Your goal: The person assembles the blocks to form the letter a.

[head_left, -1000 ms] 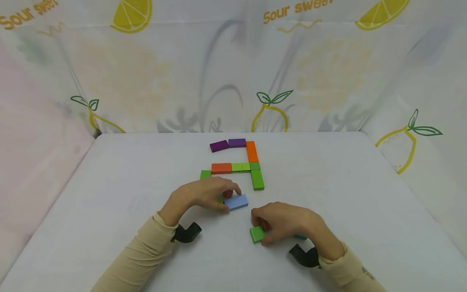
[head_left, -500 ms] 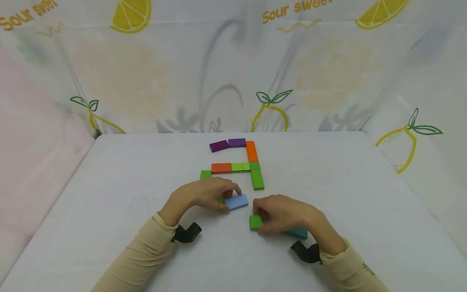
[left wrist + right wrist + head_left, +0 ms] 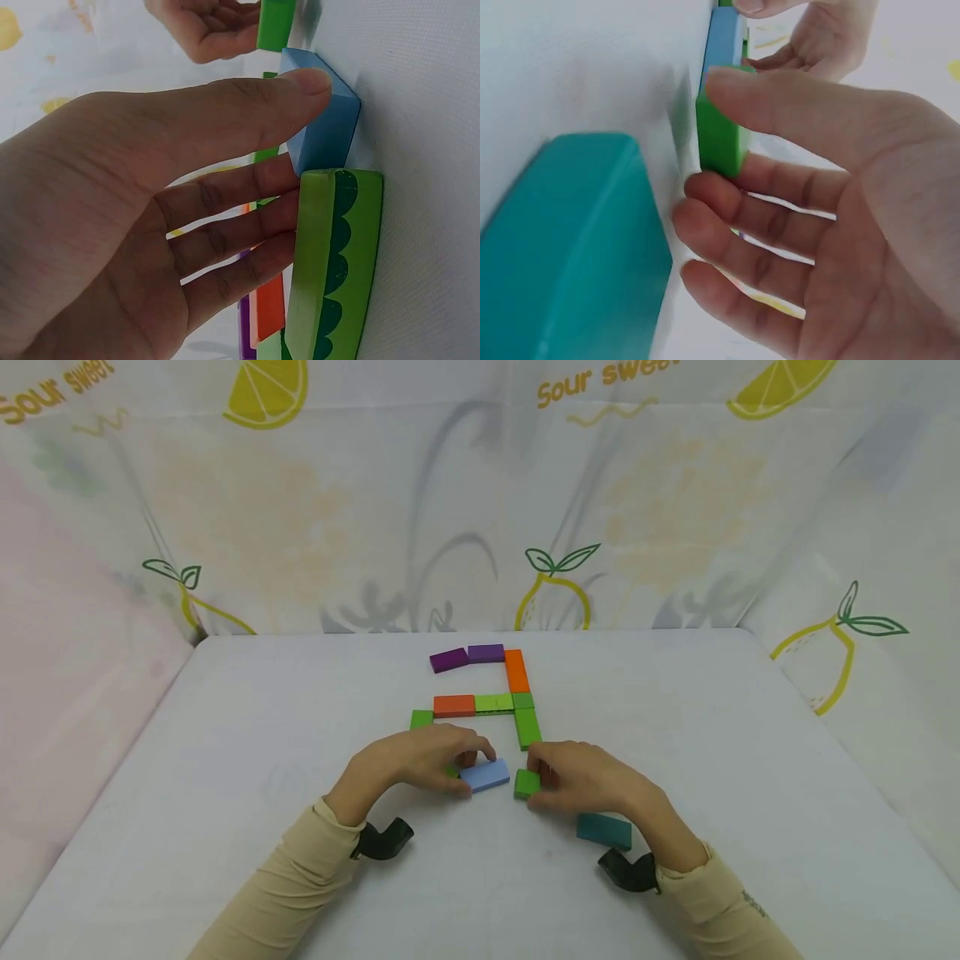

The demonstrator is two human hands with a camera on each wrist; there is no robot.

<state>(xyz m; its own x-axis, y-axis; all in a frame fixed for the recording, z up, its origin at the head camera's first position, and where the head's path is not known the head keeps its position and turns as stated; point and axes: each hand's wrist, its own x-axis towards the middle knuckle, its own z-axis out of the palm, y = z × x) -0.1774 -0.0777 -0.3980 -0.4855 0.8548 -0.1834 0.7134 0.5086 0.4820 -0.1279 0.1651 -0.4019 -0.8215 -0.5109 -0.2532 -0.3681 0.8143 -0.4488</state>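
My left hand (image 3: 420, 756) pinches a light blue block (image 3: 485, 774) lying on the table, with the thumb on its near side and fingers at the far side. Against the blue block's left end sits a green block with dark scallops (image 3: 352, 247), mostly covered by that hand in the head view. A small green block (image 3: 527, 784) is between the thumb and fingers of my right hand (image 3: 585, 775), a short gap right of the blue block. Behind my right hand's wrist side lies a teal block (image 3: 604, 831), apart from the fingers.
Beyond the hands runs a line of blocks: purple (image 3: 449, 660), violet (image 3: 486, 653), orange (image 3: 517, 671), small green (image 3: 522, 701), long green (image 3: 527, 727), light green (image 3: 493, 703) and red-orange (image 3: 453, 706). Another green block (image 3: 422, 718) shows behind my left hand. A lemon-print cloth (image 3: 300, 510) hangs behind the white table (image 3: 247, 718).
My right hand has moved away from me with the small green block, bringing it level with the blue block and uncovering the teal block. The left hand stays on the blue block.
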